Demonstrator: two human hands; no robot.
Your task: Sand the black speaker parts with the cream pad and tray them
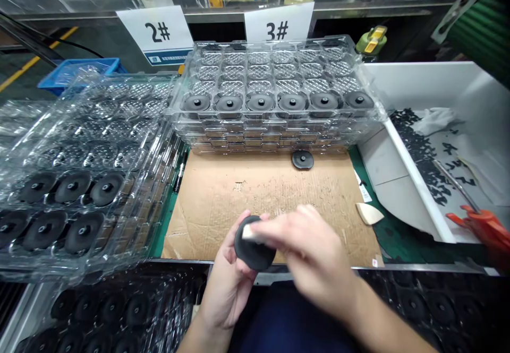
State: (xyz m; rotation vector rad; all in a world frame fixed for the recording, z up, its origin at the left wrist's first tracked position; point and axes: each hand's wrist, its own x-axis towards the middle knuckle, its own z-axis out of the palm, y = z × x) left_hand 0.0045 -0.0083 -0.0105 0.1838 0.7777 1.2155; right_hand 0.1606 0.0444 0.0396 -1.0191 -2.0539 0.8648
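My left hand (235, 284) is wrapped round the rim of a black round disc (255, 255), holding it tilted above the near edge of the cardboard. In my right hand (314, 252), slightly blurred, the fingers pinch a small white pad (247, 232) that touches the disc's face. Another black disc (303, 160) with a small centre stub lies on the cardboard sheet (223, 194). A cream-coloured wedge (370, 214) rests at the right side of the cardboard.
Clear plastic trays (271, 125) with black discs are stacked behind the cardboard. More trays (131, 167) stand at left. A white bin (418, 188) with small black parts is at right; orange-handled pliers (482, 225) lean on its edge. A black pen (180, 175) lies by the left trays.
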